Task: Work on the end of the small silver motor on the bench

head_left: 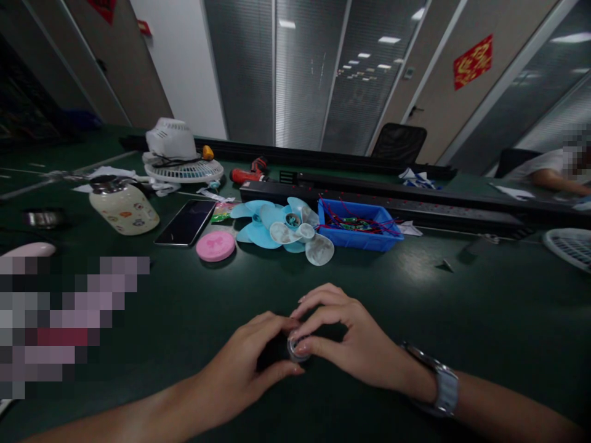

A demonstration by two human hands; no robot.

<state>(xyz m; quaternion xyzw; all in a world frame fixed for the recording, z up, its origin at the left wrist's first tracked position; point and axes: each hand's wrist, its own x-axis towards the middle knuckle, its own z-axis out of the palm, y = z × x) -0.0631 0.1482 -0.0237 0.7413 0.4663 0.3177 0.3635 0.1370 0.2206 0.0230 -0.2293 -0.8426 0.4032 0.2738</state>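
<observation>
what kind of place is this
Probably an office room used as a small-fan assembly bench: loose fan blades, a blue bin of red-wired parts and a fan grille lie on a long dark table before glass partitions.

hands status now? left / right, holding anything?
Left hand: closed around the small round part.
Right hand: fingertips pinching the same part, on the green table.

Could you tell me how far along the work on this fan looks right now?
Done: the fan is apart. Its grille and motor housing lie at the back, and the blue blades and clear blades lie loose. In hand: both hands, left hand and right hand, pinch a small round part. Left: none of the pieces are joined yet.
</observation>
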